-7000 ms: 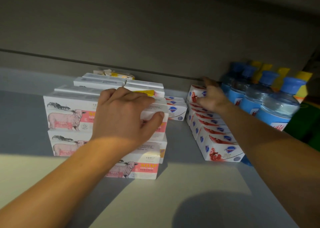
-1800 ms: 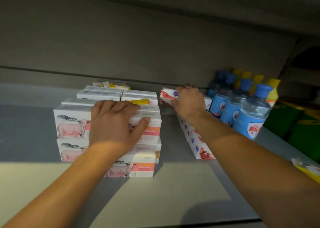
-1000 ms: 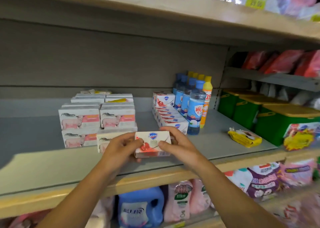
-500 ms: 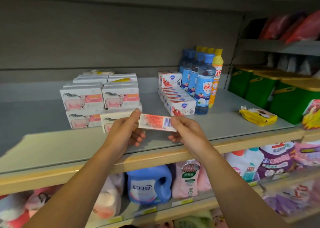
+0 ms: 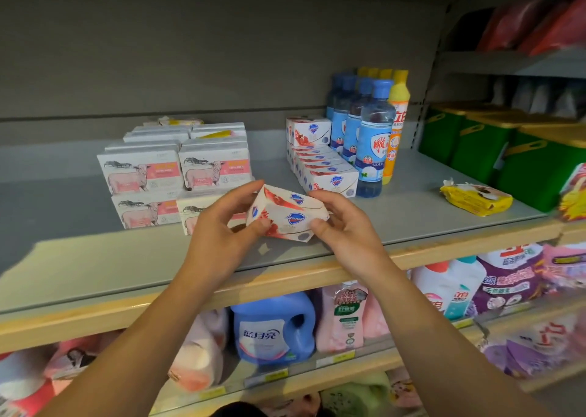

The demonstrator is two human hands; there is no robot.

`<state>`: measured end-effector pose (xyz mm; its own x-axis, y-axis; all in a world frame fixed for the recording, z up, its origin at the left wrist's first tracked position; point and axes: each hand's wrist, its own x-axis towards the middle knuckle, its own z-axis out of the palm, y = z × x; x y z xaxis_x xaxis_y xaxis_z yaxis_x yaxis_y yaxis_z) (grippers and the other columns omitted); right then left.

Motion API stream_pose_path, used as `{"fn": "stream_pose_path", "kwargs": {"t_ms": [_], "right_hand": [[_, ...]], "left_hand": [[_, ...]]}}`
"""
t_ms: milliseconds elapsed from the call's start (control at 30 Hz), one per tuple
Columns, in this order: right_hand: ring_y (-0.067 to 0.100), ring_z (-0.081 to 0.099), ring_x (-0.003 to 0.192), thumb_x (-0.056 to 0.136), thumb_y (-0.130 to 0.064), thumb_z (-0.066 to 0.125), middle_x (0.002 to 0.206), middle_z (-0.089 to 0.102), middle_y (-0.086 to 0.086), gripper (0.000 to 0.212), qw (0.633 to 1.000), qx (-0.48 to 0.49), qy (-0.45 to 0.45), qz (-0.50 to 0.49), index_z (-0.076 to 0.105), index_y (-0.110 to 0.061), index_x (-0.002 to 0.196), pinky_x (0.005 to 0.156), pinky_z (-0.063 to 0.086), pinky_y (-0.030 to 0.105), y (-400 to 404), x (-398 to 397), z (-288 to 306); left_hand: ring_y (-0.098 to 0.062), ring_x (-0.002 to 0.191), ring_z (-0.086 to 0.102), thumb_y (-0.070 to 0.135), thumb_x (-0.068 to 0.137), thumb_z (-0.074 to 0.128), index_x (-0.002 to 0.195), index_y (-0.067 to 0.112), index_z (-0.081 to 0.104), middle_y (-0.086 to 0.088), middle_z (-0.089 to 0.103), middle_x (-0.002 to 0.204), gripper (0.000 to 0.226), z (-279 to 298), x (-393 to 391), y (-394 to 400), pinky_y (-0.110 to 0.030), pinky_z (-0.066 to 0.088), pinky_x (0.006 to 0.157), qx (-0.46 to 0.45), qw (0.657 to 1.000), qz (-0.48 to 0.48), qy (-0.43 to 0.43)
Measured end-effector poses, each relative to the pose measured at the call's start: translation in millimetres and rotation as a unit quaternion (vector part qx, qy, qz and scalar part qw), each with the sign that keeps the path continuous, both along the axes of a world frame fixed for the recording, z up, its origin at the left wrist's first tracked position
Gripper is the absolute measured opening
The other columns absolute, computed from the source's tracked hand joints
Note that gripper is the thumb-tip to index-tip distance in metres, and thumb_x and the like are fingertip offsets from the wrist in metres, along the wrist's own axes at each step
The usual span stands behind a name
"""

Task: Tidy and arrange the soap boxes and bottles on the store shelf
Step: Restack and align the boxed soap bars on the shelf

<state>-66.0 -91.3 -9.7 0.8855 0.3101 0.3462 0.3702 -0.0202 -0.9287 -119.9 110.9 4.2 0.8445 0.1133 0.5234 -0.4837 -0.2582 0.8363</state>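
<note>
White cardboard soap box [image 5: 287,215] with red fruit print and blue shield logos sits between both hands, held in the air just in front of the grey metal shelf [image 5: 412,191], tilted so one corner points up. The left hand [image 5: 222,226] pinches its left end with thumb below and fingers curled over the top edge; the right hand [image 5: 341,223] grips the right end the same way, fingers closed on the box.

Behind it on the shelf, a row of matching white-and-red soap boxes [image 5: 323,171] runs from front to back, with one more stacked on top at the rear. Just right of that row stand blue-capped clear bottles [image 5: 369,137] with blue labels, and beside them yellow squeeze bottles [image 5: 394,125]. To the left, white boxes printed with a pink sheep [image 5: 177,175] are stacked two high in several rows. A crumpled yellow packet [image 5: 474,196] lies alone further right, near green plastic bins [image 5: 507,150]. Detergent jugs and pouches fill the lower shelf.
</note>
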Motion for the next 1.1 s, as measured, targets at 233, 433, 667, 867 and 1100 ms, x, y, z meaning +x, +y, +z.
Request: {"fn": "stream_pose_path", "kwargs": {"t_ms": [233, 433, 667, 867, 1100], "right_hand": [[0.009, 0.047, 0.119, 0.082, -0.029, 0.071, 0.127, 0.054, -0.008, 0.053, 0.944, -0.195, -0.225, -0.144, 0.054, -0.026, 0.132, 0.097, 0.041, 0.022, 10.7, -6.9, 22.2], [0.021, 0.048, 0.114, 0.084, -0.025, 0.071, 0.124, 0.059, 0.002, 0.048, 0.878, -0.302, -0.308, -0.207, 0.057, -0.019, 0.129, 0.089, 0.033, 0.023, 16.0, 33.3, 62.1], [0.036, 0.054, 0.111, 0.091, -0.025, 0.062, 0.123, 0.060, 0.014, 0.042, 0.740, -0.502, -0.336, -0.297, 0.051, -0.014, 0.131, 0.090, 0.045, 0.040, 24.3, 129.6, 108.5], [0.030, 0.045, 0.112, 0.088, -0.031, 0.067, 0.113, 0.066, 0.006, 0.040, 0.586, -0.649, -0.336, -0.351, 0.055, -0.018, 0.123, 0.088, 0.038, 0.041, 48.4, 196.1, 109.7], [0.034, 0.059, 0.111, 0.091, -0.014, 0.062, 0.128, 0.055, 0.011, 0.049, 0.693, -0.607, -0.233, -0.311, 0.046, -0.018, 0.137, 0.084, 0.053, 0.044, 62.2, 225.4, 84.6]], "left_hand": [[-0.004, 0.110, 0.061, -0.003, 0.078, 0.074, 0.120, 0.030, 0.063, 0.007, 0.066, 0.119, 0.054, 21.1, 3.3, -4.6, -0.024, 0.056, 0.085, 0.040, 0.999, 0.005, -0.033], [-0.010, 0.109, 0.060, 0.030, 0.085, 0.072, 0.126, 0.030, 0.061, 0.011, 0.064, 0.119, 0.042, 56.2, 27.0, 12.3, -0.033, 0.052, 0.092, 0.248, 0.957, 0.131, -0.079], [-0.034, 0.119, 0.049, 0.047, 0.085, 0.052, 0.120, 0.016, 0.067, -0.010, 0.066, 0.121, 0.049, 68.7, 72.7, 63.5, -0.040, 0.038, 0.101, 0.399, 0.862, 0.307, -0.058], [-0.036, 0.103, 0.059, 0.042, 0.084, 0.056, 0.105, 0.013, 0.075, -0.006, 0.073, 0.105, 0.040, 49.8, 92.4, 75.6, -0.047, 0.030, 0.107, 0.399, 0.853, 0.326, -0.080], [-0.033, 0.102, 0.058, 0.055, 0.082, 0.044, 0.105, 0.018, 0.074, -0.001, 0.072, 0.106, 0.053, 49.6, 92.7, 75.6, -0.034, 0.024, 0.102, 0.384, 0.864, 0.308, -0.099]]}}
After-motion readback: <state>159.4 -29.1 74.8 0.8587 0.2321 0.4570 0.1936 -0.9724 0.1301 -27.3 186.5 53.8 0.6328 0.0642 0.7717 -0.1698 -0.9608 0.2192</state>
